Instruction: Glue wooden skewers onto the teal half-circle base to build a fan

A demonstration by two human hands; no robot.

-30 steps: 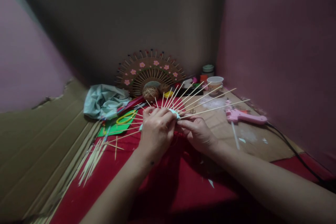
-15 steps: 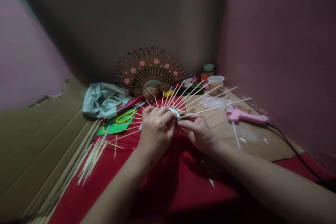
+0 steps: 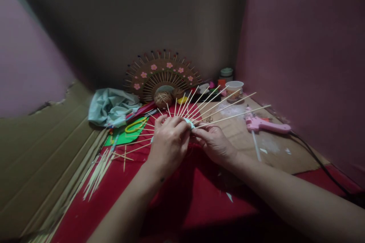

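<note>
My left hand (image 3: 169, 142) and my right hand (image 3: 214, 143) meet over the red cloth (image 3: 182, 197), both closed on a fan of wooden skewers (image 3: 216, 107) that spreads out from a small light-blue hub (image 3: 189, 122). The left fingers curl over the hub's left side. The thumb and fingers of the right hand pinch at the hub's right edge. The skewers radiate up and to the right, with shorter ones poking out to the left.
A finished flower-painted fan (image 3: 162, 76) leans on the back wall behind a twine ball (image 3: 162, 99). A pink glue gun (image 3: 266, 124) with cord lies right. Loose skewers (image 3: 98, 171), yellow scissors (image 3: 136, 125), green paper, a pale cloth (image 3: 112, 107) and a cup (image 3: 234, 88) surround.
Nothing has visibly changed in the hands' grip on the skewer fan; only the view has shifted slightly.
</note>
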